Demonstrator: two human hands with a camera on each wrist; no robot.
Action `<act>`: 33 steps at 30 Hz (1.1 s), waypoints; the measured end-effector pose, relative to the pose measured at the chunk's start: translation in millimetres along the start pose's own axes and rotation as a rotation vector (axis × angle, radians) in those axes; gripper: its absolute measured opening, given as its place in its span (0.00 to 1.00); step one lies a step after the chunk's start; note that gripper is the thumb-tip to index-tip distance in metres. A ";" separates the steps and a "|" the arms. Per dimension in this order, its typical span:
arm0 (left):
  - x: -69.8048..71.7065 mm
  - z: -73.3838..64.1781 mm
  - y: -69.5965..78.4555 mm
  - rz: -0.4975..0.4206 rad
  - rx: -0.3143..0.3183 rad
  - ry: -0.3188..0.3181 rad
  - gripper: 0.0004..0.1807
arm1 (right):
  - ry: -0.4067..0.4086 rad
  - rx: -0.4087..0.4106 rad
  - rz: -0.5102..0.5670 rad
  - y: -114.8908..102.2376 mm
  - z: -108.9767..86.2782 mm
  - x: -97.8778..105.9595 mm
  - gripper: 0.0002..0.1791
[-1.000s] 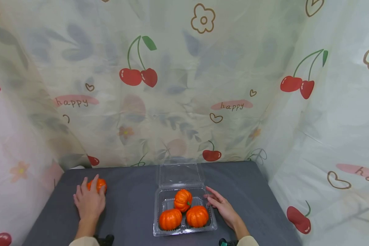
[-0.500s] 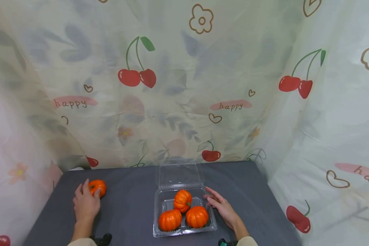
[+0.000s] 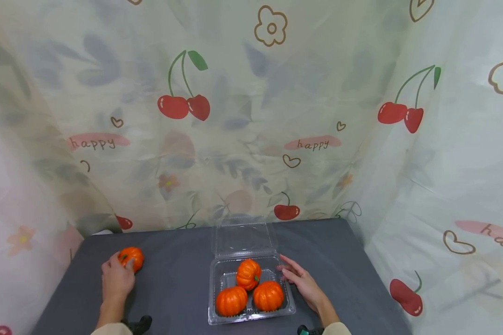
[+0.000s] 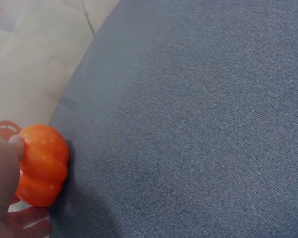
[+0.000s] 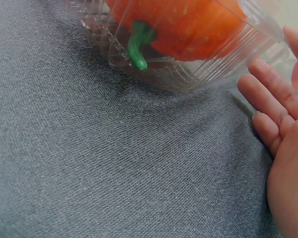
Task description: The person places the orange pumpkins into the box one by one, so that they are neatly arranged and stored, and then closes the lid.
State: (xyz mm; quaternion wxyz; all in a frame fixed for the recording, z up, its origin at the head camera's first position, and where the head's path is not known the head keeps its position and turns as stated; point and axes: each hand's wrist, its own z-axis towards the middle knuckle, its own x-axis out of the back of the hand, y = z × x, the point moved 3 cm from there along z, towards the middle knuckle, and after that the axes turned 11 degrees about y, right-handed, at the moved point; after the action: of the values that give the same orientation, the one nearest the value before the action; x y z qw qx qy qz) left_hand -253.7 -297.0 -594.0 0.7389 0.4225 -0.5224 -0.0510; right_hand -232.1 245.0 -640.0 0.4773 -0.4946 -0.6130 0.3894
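At the table's left side my left hand (image 3: 118,282) grips a small orange toy pumpkin (image 3: 132,258). In the left wrist view the thumb presses one side of this pumpkin (image 4: 42,166) and the fingers reach round its other side. A clear plastic clamshell box (image 3: 251,318) stands at the middle of the table, its lid (image 3: 245,238) tipped back. Three orange pumpkins sit in it: one at the back (image 3: 248,273), one front left (image 3: 231,301), one front right (image 3: 268,296). My right hand (image 3: 305,284) lies by the box's right rim, fingers loosely extended.
Dark grey cloth covers the table (image 3: 172,279). A printed curtain (image 3: 234,139) rises behind the table's far edge and along both sides. A small white object (image 3: 102,232) shows at the far left corner.
My left hand has drawn back and lower, its spread fingers closing round the pumpkin from the left and near side. The right hand and the box have stayed in place.
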 end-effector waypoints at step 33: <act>-3.6 1.5 6.8 -0.082 0.112 -0.092 0.55 | 0.016 0.002 0.006 3.1 1.8 -0.3 0.33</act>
State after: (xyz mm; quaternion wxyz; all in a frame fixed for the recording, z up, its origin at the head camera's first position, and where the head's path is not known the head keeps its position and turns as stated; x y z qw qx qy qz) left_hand -259.0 -291.6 -591.9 0.6866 0.4814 -0.5401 -0.0711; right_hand -233.1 245.3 -643.4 0.4816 -0.4989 -0.6075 0.3874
